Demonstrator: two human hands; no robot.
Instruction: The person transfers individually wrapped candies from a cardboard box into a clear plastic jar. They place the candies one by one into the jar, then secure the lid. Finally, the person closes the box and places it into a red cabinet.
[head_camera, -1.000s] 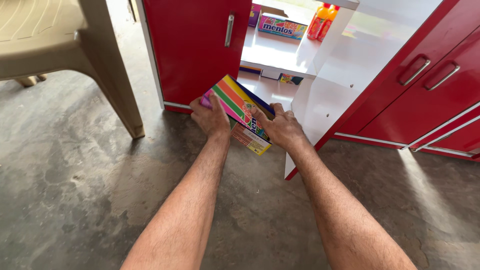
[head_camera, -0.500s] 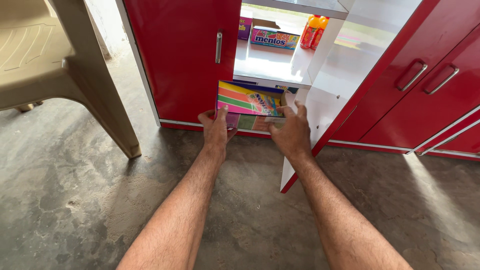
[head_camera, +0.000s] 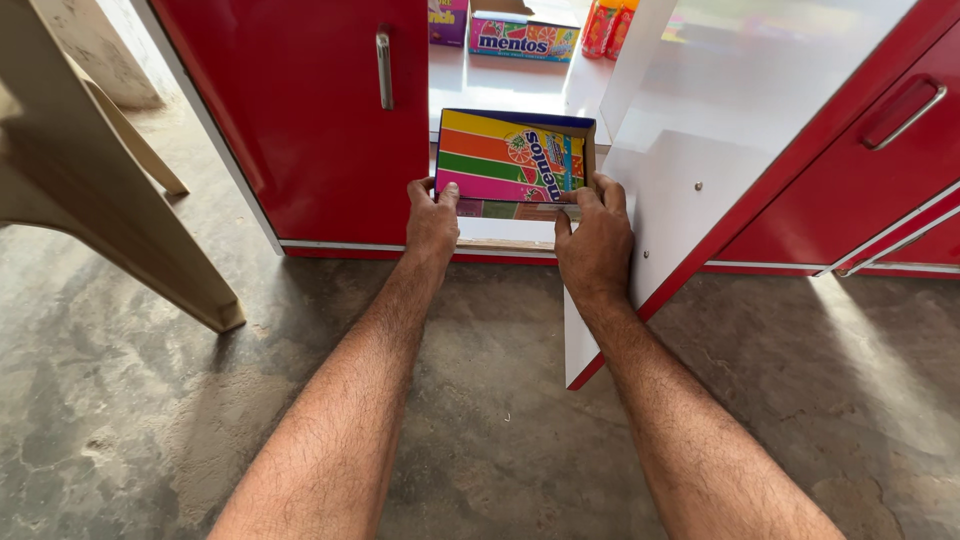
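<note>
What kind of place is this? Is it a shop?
Maybe a small shop or a home storeroom; it is hard to be sure. A red cabinet stands open on a rough concrete floor, candy boxes sit on its white shelf, and both hands hold a striped candy box.

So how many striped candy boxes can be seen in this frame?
2. One candy box is held by the left hand and right hand at the cabinet's lower shelf; a second box sits on the upper shelf. Others may be hidden.
</note>
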